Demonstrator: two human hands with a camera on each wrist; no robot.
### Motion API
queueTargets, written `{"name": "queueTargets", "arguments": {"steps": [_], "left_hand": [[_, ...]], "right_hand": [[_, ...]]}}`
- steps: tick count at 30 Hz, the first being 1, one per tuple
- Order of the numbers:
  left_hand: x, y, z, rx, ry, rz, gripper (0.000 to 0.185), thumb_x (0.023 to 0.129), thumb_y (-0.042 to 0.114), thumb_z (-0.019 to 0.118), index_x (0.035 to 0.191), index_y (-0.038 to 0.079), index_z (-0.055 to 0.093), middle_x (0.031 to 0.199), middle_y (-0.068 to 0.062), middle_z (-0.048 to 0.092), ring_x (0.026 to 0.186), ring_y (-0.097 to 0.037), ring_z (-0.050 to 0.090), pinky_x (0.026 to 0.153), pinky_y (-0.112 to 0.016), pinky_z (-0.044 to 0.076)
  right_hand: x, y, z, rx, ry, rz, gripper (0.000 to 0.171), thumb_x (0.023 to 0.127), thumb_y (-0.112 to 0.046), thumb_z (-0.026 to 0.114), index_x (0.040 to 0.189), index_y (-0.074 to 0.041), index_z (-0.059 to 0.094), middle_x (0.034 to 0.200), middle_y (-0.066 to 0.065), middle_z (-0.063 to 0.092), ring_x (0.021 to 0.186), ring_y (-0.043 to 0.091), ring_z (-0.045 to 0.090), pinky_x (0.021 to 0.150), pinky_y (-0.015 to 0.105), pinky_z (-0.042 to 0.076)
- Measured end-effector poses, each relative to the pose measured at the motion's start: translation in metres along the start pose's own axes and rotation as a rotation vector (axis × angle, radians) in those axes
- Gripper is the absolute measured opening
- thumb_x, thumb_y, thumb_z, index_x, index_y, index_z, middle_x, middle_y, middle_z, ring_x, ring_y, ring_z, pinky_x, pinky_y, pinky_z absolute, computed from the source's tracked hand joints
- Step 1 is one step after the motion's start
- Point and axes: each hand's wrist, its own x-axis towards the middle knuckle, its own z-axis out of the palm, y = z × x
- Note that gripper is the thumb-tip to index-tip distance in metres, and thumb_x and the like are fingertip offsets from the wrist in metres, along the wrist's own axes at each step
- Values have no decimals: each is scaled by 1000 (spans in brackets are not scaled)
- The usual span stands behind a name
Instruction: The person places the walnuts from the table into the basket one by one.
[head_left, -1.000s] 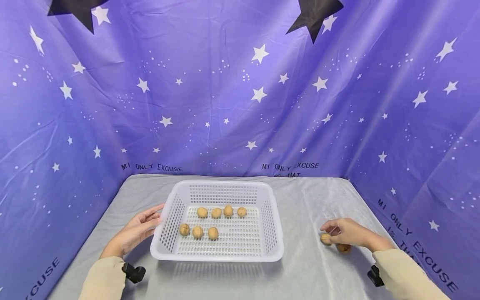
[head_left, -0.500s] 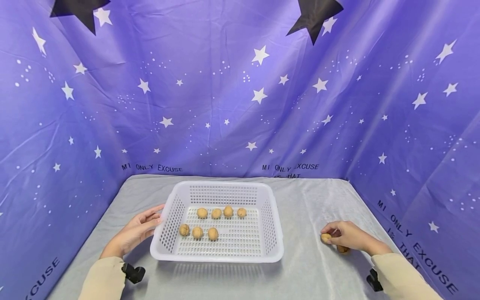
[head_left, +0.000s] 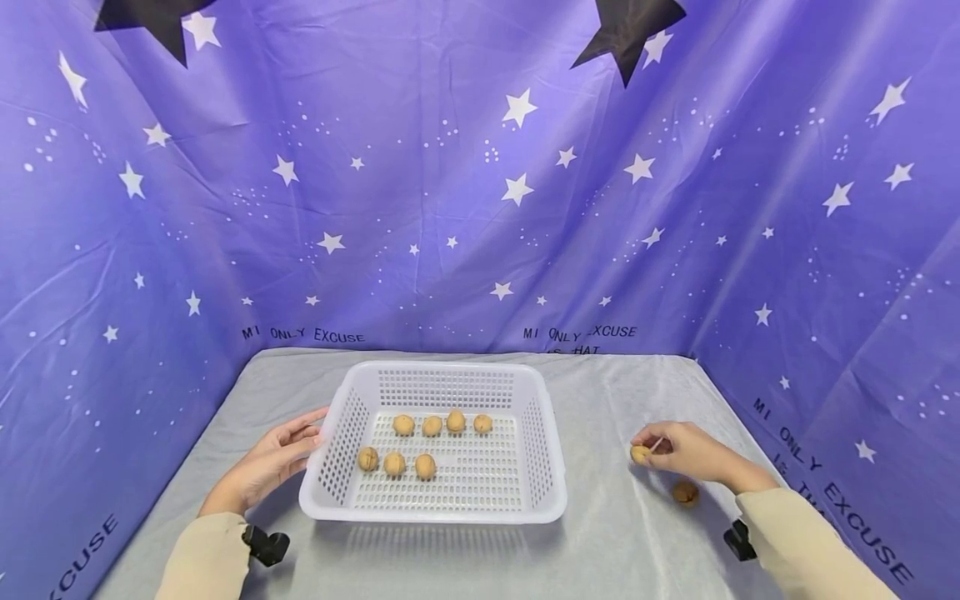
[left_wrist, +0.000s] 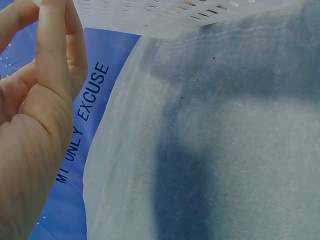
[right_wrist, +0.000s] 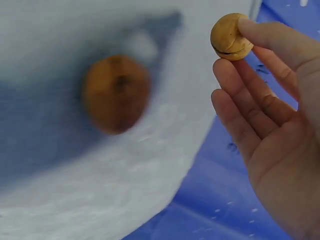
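Observation:
A white plastic basket (head_left: 432,517) with perforated walls stands left of the middle, with two rows of walnuts (head_left: 425,467) inside. At its left side, my left hand (head_left: 266,462) holds the rim with bent fingers; the left wrist view shows the fingers (left_wrist: 52,50) at the basket's edge, their tips partly cut off. My right hand (head_left: 693,454) pinches a walnut (right_wrist: 231,37) between thumb and fingertips, over the right part of the table. Just below that hand another walnut (head_left: 686,492), darker brown, lies on the cloth.
A pale grey cloth (head_left: 600,550) covers the table. Purple-blue star-printed curtains (head_left: 450,208) enclose it at the back and both sides. A stretch of cloth lies between the basket and my right hand.
My right hand has moved up and slightly left with the pinched walnut, uncovering the darker walnut on the cloth. The left hand and basket stay where they were.

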Motion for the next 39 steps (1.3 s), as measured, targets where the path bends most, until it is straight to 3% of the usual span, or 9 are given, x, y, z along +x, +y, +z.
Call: {"name": "queueTargets", "arguments": {"steps": [4,10,20,27,32,39], "left_hand": [[0,0,0,-4,0,4,66,103,6,55,157,-5,19,127,-10,59,111,-15,62,94,-35,54],[1,0,0,-2,-5,2,66,103,6,55,157,-4,18,130,-11,58,113,-16,62,95,-35,53],[1,2,1,-2,-10,-9,66,104,7,55,157,-4,18,131,-12,57,114,-17,62,96,-35,53],[0,2,1,-5,-7,-12,66,103,7,55,158,-3,18,130,-9,58,113,-16,62,96,-35,53],[-1,1,0,-7,-3,-10,66,103,6,55,157,-3,18,130,-9,59,113,-16,62,96,-35,53],[1,0,-2,3,-9,-5,65,104,6,54,157,-3,19,130,-8,59,113,-16,62,96,-34,53]], "right_hand": [[15,-16,-10,-24,35,-35,20,90,-21,76,107,-11,74,91,-8,70,78,6,63,68,28,54],[43,-46,-22,-49,50,-79,21,92,-25,75,110,-13,74,98,-9,71,87,9,66,80,36,57],[92,-95,-22,-43,-42,-184,14,94,-24,73,106,-18,74,103,-10,70,92,11,67,90,43,55],[127,-128,-8,-69,-120,-285,12,93,-22,73,104,-17,73,101,-9,69,89,8,66,89,40,54],[153,-153,7,-122,-197,-324,18,90,-16,74,108,-15,72,103,-6,69,91,10,65,86,32,54],[178,-178,39,-186,-320,-367,21,89,-19,77,108,-13,72,99,-5,69,89,12,65,82,23,53]]}}
